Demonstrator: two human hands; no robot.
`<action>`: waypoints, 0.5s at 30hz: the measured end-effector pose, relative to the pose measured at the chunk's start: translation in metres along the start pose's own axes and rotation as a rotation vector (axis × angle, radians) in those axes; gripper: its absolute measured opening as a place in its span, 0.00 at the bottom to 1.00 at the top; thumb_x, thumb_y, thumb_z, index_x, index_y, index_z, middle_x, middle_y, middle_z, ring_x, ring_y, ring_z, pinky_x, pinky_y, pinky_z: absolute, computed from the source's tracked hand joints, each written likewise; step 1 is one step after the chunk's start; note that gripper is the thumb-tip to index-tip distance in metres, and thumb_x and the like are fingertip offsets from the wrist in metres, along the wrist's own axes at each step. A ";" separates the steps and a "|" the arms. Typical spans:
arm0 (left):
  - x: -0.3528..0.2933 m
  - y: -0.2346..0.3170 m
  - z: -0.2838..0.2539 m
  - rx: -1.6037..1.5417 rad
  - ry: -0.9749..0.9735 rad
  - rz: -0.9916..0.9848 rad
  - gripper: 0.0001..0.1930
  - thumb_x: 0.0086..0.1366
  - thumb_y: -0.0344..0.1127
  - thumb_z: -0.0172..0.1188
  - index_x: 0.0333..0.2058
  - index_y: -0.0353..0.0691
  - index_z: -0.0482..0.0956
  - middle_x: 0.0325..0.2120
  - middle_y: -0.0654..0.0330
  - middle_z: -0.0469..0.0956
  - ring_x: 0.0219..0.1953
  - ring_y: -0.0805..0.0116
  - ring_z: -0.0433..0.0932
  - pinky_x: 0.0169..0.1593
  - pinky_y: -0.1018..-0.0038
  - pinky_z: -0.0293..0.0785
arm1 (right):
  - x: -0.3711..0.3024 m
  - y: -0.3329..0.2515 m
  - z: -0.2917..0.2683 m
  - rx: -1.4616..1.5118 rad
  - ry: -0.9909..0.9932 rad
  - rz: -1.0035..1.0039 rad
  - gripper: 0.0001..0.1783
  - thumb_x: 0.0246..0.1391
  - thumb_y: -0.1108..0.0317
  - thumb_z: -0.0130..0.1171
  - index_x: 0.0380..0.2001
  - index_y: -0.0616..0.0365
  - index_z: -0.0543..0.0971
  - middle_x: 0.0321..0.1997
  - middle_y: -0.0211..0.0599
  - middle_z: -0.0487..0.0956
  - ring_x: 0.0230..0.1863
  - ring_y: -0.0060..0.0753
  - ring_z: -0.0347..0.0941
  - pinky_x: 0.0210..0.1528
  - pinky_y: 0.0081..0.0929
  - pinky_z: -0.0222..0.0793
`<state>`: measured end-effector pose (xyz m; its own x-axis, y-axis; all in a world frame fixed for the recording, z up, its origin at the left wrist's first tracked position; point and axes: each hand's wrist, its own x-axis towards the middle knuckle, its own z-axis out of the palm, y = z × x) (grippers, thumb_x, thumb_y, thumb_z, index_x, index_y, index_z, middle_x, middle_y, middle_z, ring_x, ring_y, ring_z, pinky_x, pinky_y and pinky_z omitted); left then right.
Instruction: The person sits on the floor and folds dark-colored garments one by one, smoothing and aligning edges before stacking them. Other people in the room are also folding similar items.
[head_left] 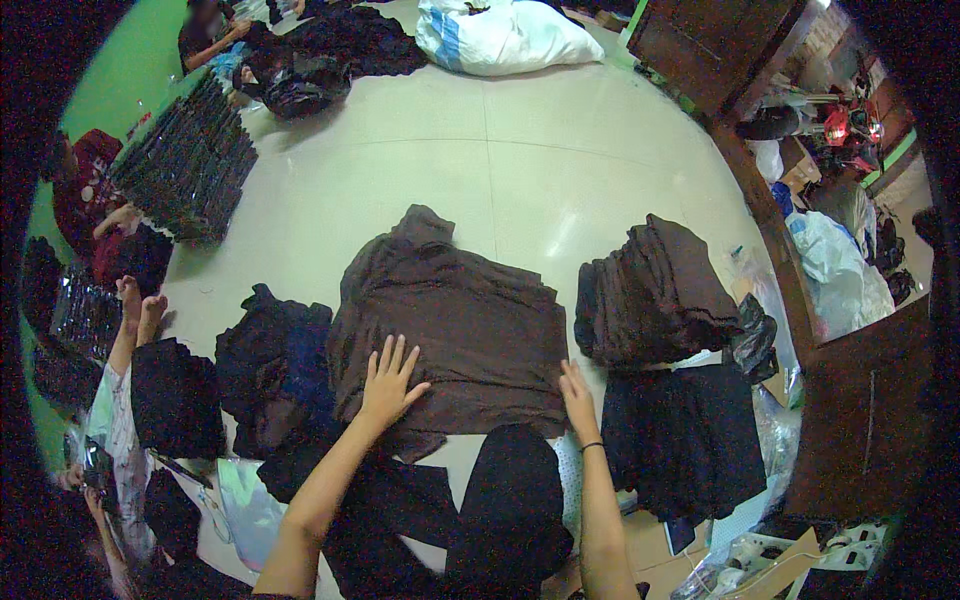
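Note:
A dark brown garment (pixel 455 310) lies spread on the pale tiled floor in front of my knees, its upper left part bunched. My left hand (pixel 388 388) rests flat on its lower left area with the fingers spread. At the garment's right edge, my right hand (pixel 578 402) has its fingers stretched out and touches the cloth. To the right sits a stack of folded brown garments (pixel 655 290), with a pile of black garments (pixel 685 435) just nearer. A loose heap of dark cloth (pixel 275 365) lies left of the spread garment.
Folded black cloth (pixel 178 400) lies further left, beside another person's bare feet (pixel 140 305). Stacks of shiny black packages (pixel 190 165) stand along the left wall near seated people. A white sack (pixel 510 38) lies at the back. Brown doors (pixel 855 420) and a doorway are on the right.

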<state>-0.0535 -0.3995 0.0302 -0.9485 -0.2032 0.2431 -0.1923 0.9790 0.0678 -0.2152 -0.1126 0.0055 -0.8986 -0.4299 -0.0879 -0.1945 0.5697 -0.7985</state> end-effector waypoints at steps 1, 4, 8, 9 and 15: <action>0.000 0.006 0.000 -0.092 0.011 0.020 0.28 0.49 0.47 0.53 0.48 0.43 0.61 0.49 0.53 0.60 0.51 0.56 0.57 0.51 0.59 0.52 | 0.001 0.005 -0.003 0.070 0.100 -0.030 0.21 0.48 0.67 0.48 0.48 0.56 0.65 0.53 0.47 0.61 0.56 0.38 0.54 0.55 0.26 0.49; 0.012 0.040 0.001 -0.433 0.034 0.166 0.20 0.44 0.38 0.58 0.38 0.38 0.67 0.39 0.52 0.67 0.43 0.54 0.65 0.43 0.62 0.60 | 0.003 0.017 -0.007 0.049 0.101 0.023 0.22 0.46 0.65 0.50 0.47 0.57 0.66 0.51 0.46 0.64 0.53 0.41 0.57 0.54 0.29 0.51; 0.051 0.110 0.019 -0.802 -0.448 0.432 0.10 0.51 0.37 0.51 0.29 0.36 0.71 0.27 0.52 0.72 0.32 0.53 0.71 0.37 0.64 0.67 | 0.012 0.025 0.002 -0.155 0.045 -0.023 0.24 0.38 0.66 0.59 0.42 0.58 0.69 0.41 0.44 0.68 0.43 0.38 0.63 0.47 0.28 0.57; 0.060 0.132 0.024 -0.833 -0.505 0.444 0.10 0.50 0.36 0.51 0.29 0.36 0.72 0.28 0.51 0.72 0.32 0.52 0.71 0.36 0.64 0.67 | 0.015 0.027 0.003 -0.126 0.072 -0.043 0.21 0.37 0.66 0.60 0.38 0.60 0.71 0.35 0.43 0.68 0.41 0.36 0.63 0.45 0.27 0.58; 0.096 0.209 0.058 -0.328 -0.702 0.953 0.07 0.46 0.31 0.50 0.24 0.37 0.75 0.20 0.51 0.74 0.23 0.55 0.75 0.26 0.62 0.71 | 0.022 0.030 0.001 -0.186 0.094 -0.033 0.16 0.34 0.65 0.62 0.27 0.63 0.71 0.28 0.40 0.71 0.32 0.33 0.66 0.35 0.26 0.62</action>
<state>-0.1988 -0.2135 0.0118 -0.6242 0.7442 -0.2378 0.6285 0.6591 0.4129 -0.2407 -0.1059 -0.0207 -0.9215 -0.3884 -0.0004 -0.2862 0.6798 -0.6752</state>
